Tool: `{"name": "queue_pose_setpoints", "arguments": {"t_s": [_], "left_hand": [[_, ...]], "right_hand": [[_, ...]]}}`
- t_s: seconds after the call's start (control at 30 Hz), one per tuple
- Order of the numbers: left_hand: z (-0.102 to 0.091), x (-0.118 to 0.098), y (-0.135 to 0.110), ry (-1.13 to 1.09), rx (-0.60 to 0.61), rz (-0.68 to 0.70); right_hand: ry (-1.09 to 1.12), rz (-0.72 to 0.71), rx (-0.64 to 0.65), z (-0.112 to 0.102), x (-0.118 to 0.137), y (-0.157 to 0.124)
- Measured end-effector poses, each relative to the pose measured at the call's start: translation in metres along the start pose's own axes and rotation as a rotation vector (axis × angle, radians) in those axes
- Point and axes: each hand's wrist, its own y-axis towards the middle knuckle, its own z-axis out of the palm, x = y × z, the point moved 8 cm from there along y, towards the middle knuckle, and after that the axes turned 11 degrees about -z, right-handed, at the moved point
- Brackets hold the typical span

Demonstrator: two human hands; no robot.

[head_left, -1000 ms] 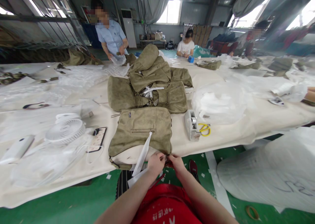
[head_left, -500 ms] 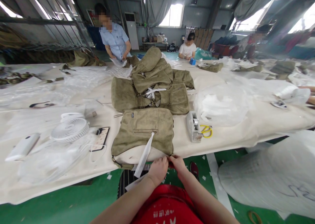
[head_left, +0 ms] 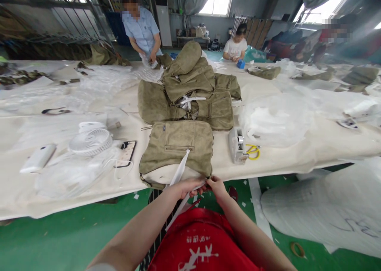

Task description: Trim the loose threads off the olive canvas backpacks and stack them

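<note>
An olive-green handbag (head_left: 181, 138) lies flat at the table's front edge, its open mouth with pale lining facing me. From its zipper pull a white strip (head_left: 181, 168) hangs down toward my left wrist. My right hand (head_left: 216, 185) is closed in a pinch on the bag's lower right corner. Beside it, just off the table edge, my left hand (head_left: 190, 187) has its fingers curled. A second white strip (head_left: 177, 214) runs down from those fingers; what they grip is mostly hidden.
More olive bags (head_left: 190, 88) are piled behind. To the right stand a tape dispenser (head_left: 237, 146) and yellow-handled scissors (head_left: 253, 151). A white fan (head_left: 91, 141), phone (head_left: 126, 153) and plastic bags lie left. A large white sack (head_left: 321, 207) is at right. Two co-workers (head_left: 143, 30) (head_left: 235, 46) work across the table.
My left hand has turned and its fingers now curl under, with a white strip running from them. My right hand stays at the bag's corner. The view has shifted.
</note>
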Motion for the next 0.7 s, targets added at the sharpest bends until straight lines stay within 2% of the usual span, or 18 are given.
{"name": "queue_pose_setpoints", "arguments": {"t_s": [0.13, 0.2, 0.33, 0.47, 0.53, 0.6, 0.67, 0.7], "left_hand": [[0.011, 0.002, 0.009, -0.119, 0.154, -0.042], [0.012, 0.003, 0.014, -0.154, 0.164, -0.068], [0.005, -0.003, 0.023, -0.066, 0.012, -0.034], [-0.003, -0.009, 0.026, 0.042, -0.147, 0.022], [-0.007, -0.011, 0.025, 0.07, -0.211, 0.046], [-0.011, -0.013, 0.021, 0.1, -0.265, 0.065], [-0.012, -0.014, 0.015, 0.129, -0.297, 0.081], [-0.011, -0.015, 0.012, 0.143, -0.308, 0.09]], "right_hand": [[-0.059, -0.027, -0.004, -0.009, -0.002, 0.004], [-0.084, -0.034, -0.01, -0.012, -0.003, 0.005], [-0.084, -0.042, 0.002, -0.01, -0.001, 0.005], [-0.099, -0.068, 0.098, -0.003, 0.009, 0.001], [-0.25, -0.113, 0.152, -0.009, 0.024, -0.002], [-0.456, -0.197, 0.152, -0.027, 0.05, -0.003], [-0.598, -0.299, 0.068, -0.058, 0.086, 0.0], [-0.644, -0.352, -0.015, -0.078, 0.106, 0.003]]}}
